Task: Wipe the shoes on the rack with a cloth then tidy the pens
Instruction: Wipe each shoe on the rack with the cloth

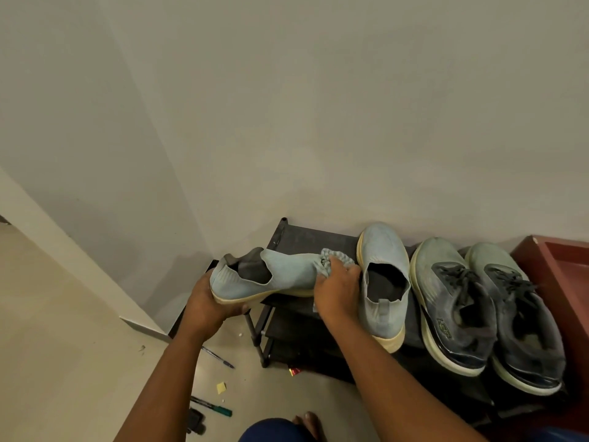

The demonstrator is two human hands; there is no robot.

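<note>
Rack (306, 237) top | left hand (207, 304) grips slip-on (271, 275) | right hand (338, 288) clutches cloth (334, 255)

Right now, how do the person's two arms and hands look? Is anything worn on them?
Both forearms are bare up to the bottom edge of the picture: no sleeve shows. The left hand and the right hand wear no gloves. No watch, bracelet or ring can be seen on the wrists or the fingers. No markings or tattoos show on either arm.
</note>
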